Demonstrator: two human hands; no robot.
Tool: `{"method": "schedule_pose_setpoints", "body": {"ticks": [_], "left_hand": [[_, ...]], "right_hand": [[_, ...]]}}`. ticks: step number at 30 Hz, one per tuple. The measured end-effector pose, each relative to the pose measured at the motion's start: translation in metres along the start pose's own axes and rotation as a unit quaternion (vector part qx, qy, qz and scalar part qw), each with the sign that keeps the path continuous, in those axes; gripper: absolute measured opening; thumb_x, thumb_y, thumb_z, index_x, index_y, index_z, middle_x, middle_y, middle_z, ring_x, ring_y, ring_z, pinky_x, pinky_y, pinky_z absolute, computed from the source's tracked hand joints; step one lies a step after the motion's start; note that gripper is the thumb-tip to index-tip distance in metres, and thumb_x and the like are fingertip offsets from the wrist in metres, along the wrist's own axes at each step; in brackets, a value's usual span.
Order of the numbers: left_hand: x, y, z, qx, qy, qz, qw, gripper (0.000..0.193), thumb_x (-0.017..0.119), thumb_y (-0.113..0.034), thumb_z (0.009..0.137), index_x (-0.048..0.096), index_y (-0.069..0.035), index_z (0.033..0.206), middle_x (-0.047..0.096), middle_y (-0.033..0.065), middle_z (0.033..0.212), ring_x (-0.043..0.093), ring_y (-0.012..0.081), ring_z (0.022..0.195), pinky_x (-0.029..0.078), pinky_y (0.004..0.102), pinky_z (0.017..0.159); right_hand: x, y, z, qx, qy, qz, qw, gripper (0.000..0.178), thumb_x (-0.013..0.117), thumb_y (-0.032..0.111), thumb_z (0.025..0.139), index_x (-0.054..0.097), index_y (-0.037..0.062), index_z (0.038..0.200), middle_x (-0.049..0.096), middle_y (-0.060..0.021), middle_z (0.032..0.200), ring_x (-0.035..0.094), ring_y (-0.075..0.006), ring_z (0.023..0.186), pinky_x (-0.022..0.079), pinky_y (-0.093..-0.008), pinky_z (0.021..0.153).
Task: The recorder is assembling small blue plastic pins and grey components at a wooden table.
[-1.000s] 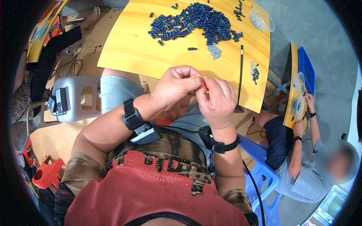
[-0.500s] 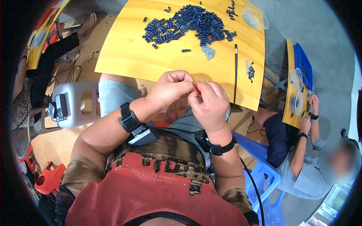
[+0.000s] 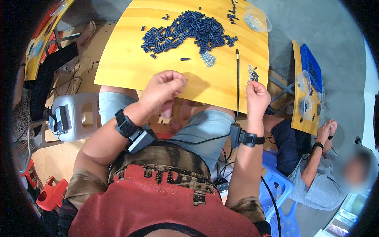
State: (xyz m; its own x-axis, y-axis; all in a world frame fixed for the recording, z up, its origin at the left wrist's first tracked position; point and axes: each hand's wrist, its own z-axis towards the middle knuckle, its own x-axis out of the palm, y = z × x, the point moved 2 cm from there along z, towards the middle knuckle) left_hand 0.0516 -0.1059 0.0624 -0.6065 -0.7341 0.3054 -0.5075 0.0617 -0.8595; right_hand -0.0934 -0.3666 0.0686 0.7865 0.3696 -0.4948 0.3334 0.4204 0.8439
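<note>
My left hand (image 3: 164,87) hovers over the table's near edge. Its fingers are curled in a pinch, and whatever is between them cannot be seen. At the right side, my right hand (image 3: 257,96) has thumb and fingertips pressed together at the near end of a small pile of silver screws and black pieces (image 3: 253,74). What it pinches is too small to make out. A large heap of small black connector-like parts (image 3: 189,33) lies farther off, with a patch of silver screws (image 3: 208,59) at its near side. One black part (image 3: 184,59) rests alone nearby.
A thin black rod (image 3: 238,75) lies on the yellow table (image 3: 130,71), left of my right hand. A clear bowl of small silver pieces (image 3: 256,19) stands at the far right corner. Beyond, a co-worker (image 3: 316,173) sits by another table with a blue tray (image 3: 311,67).
My hands, which met in front of me, have come apart. The right one moved right to the small pile; the left drew slightly left. The co-worker's hands moved nearer their body.
</note>
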Motion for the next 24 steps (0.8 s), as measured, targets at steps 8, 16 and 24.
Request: {"method": "schedule_pose_setpoints", "body": {"ticks": [8, 16, 24], "left_hand": [[-0.026, -0.007, 0.019, 0.080, -0.058, 0.012, 0.995, 0.014, 0.059, -0.014, 0.085, 0.057, 0.000, 0.089, 0.061, 0.0047, 0.081, 0.058, 0.0102, 0.073, 0.048, 0.0231, 0.068], [-0.032, -0.001, 0.024, 0.099, -0.028, 0.027, 0.994, 0.009, 0.059, -0.013, 0.088, 0.059, -0.004, 0.090, 0.061, 0.0011, 0.079, 0.058, 0.0073, 0.069, 0.048, 0.0213, 0.062], [-0.041, 0.002, 0.027, 0.103, -0.007, -0.002, 0.995, 0.009, 0.059, -0.012, 0.089, 0.059, -0.003, 0.092, 0.061, 0.0021, 0.081, 0.058, 0.0080, 0.070, 0.049, 0.0213, 0.062]], "right_hand": [[-0.007, -0.035, 0.045, 0.010, -0.014, -0.083, 0.996, 0.016, 0.066, 0.013, 0.075, 0.068, -0.0022, 0.082, 0.066, -0.0043, 0.066, 0.058, -0.0076, 0.058, 0.046, -0.0224, 0.059], [0.005, -0.029, 0.055, 0.007, 0.013, -0.168, 0.986, 0.017, 0.067, 0.015, 0.075, 0.069, -0.0005, 0.081, 0.067, -0.0100, 0.068, 0.063, -0.0133, 0.060, 0.049, -0.0251, 0.061], [0.000, -0.025, 0.059, -0.014, 0.007, -0.202, 0.979, 0.018, 0.067, 0.017, 0.075, 0.069, 0.0002, 0.083, 0.067, -0.0117, 0.070, 0.065, -0.0156, 0.063, 0.049, -0.0270, 0.062]]}}
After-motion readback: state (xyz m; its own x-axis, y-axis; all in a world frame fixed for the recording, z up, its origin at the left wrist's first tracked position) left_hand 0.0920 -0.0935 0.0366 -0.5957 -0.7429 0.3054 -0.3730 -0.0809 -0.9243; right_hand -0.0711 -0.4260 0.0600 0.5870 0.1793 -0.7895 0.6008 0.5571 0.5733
